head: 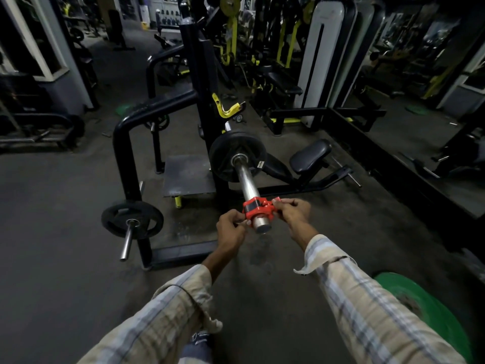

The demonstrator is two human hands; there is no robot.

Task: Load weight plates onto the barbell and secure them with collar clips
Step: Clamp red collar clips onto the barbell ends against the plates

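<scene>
The barbell's steel sleeve [248, 181] points toward me from a black rack. One black weight plate [223, 156] sits far down the sleeve. A red collar clip [256, 207] is around the sleeve close to its near end, well apart from the plate. My left hand [231, 228] pinches the clip's left side. My right hand [292, 210] grips the clip's lever on the right side. Both arms wear a checked shirt.
A second black plate [132, 219] hangs on a storage peg low on the rack's left. A green plate [430, 308] lies on the floor at my lower right. A padded seat [311, 156] and machine frames stand behind the bar. Dark floor spreads to the left.
</scene>
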